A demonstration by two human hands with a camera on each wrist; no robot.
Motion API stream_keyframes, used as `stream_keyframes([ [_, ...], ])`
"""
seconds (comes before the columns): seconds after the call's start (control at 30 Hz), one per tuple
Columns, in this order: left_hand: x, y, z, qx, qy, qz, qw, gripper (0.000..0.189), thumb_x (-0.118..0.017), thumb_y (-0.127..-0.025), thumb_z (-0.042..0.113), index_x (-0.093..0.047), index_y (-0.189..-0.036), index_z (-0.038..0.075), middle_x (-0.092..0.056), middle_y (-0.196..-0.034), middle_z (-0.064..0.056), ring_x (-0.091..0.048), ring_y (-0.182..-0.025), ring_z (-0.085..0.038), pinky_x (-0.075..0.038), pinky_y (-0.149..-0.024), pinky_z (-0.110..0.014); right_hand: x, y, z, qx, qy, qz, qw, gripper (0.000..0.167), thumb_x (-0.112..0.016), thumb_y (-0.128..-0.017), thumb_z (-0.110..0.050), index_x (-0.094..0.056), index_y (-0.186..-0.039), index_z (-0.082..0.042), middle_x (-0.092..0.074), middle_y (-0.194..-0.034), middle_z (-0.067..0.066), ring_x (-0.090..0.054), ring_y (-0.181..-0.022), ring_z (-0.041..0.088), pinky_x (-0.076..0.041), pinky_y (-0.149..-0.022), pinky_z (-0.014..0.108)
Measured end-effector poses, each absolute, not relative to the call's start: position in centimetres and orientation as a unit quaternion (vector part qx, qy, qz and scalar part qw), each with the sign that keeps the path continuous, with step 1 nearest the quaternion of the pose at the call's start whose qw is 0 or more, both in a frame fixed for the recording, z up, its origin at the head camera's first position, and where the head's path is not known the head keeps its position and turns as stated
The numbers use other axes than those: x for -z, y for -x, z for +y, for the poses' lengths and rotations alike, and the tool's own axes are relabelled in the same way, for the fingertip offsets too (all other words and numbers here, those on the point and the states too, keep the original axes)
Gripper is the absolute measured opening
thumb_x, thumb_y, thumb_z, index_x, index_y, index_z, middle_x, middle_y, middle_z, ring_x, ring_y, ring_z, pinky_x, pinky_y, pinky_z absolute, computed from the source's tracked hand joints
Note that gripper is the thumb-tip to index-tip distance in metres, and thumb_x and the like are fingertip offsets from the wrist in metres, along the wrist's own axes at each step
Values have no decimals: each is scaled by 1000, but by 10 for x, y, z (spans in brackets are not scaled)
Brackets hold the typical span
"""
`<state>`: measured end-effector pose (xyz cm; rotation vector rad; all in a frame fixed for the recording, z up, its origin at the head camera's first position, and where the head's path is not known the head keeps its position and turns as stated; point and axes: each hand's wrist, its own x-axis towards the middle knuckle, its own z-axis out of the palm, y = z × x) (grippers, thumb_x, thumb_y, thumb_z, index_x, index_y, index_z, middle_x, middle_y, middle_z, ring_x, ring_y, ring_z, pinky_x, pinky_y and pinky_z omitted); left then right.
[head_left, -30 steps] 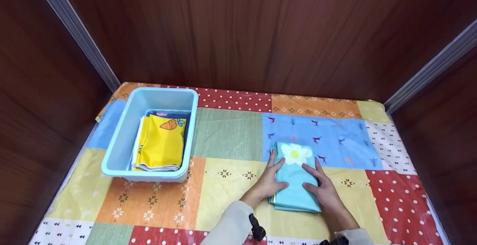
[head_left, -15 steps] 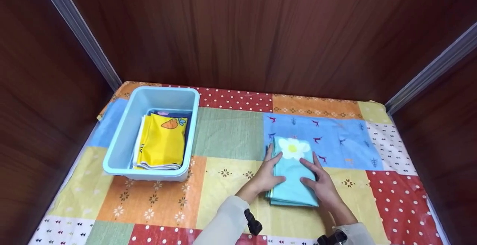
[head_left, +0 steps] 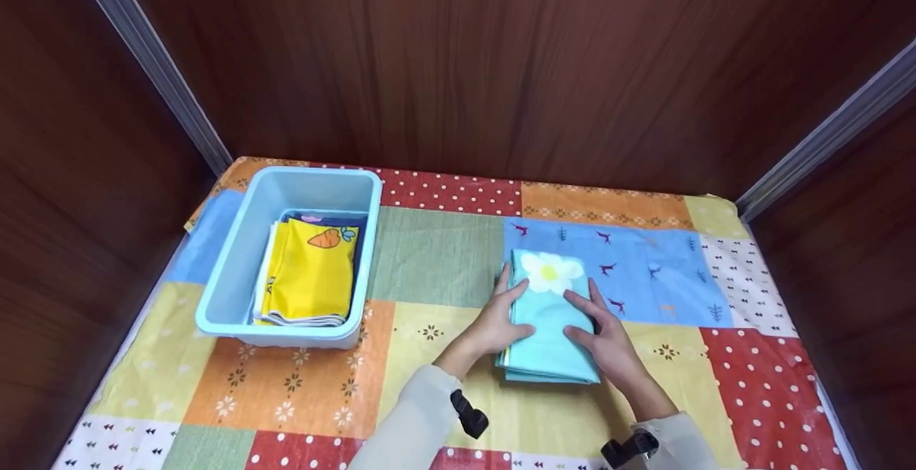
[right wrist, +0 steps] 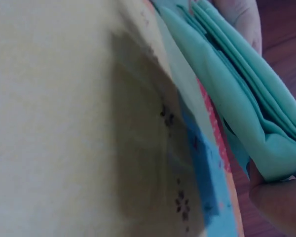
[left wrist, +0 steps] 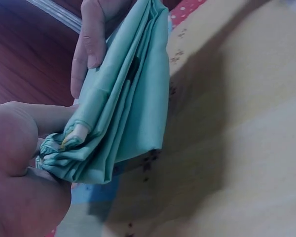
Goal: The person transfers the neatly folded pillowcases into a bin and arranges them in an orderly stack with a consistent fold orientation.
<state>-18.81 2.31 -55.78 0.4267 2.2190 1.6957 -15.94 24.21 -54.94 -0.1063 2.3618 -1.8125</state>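
Note:
A thick folded teal cloth [head_left: 547, 345] with a white, yellow-centred flower print is held between both hands in the head view. My left hand [head_left: 494, 323] grips its left side, thumb on the top face. On the opposite edge my right hand [head_left: 608, 338] grips in the same way. Stacked fold layers of the teal cloth [left wrist: 118, 98] show in the left wrist view, lifted over the bedspread with a shadow below. The right wrist view has part of the right hand [right wrist: 281, 202] at the cloth's edge. Fingers behind the bundle are partly hidden.
A light blue plastic bin [head_left: 218, 270] stands on the left, with a folded yellow cloth [head_left: 311, 277] bearing a carrot print and a dark blue one under it. A patchwork bedspread [head_left: 440, 255] covers the surface. Dark wood panels [head_left: 458, 62] rise at the back and both sides.
Both hands have moved the folded teal cloth leftward and somewhat farther from the body, keeping their grip. The bin and its cloths have stayed in place.

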Motion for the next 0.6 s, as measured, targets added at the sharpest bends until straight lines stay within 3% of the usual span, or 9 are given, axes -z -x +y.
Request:
stream_keyframes([
  [0.4, 529, 194, -4, -588, -150, 781, 148, 78, -70, -94, 4, -28, -160, 5, 10, -171, -8, -1, -156, -30, -31, -119, -43, 525, 171, 222, 622, 42, 776, 92, 57, -64, -96, 3, -45, -150, 2, 4, -171, 6, 7, -156, 25, -11, -124, 45],
  [0.6, 515, 195, -17, -589, -140, 783, 144, 77, -69, -95, 5, -29, -160, 6, 9, -171, -7, -3, -156, -30, -26, -121, -46, 515, 177, 210, 627, 55, 771, 96, 57, -63, -97, 2, -46, -150, 2, 4, -171, 6, 8, -156, 24, -9, -125, 44],
])
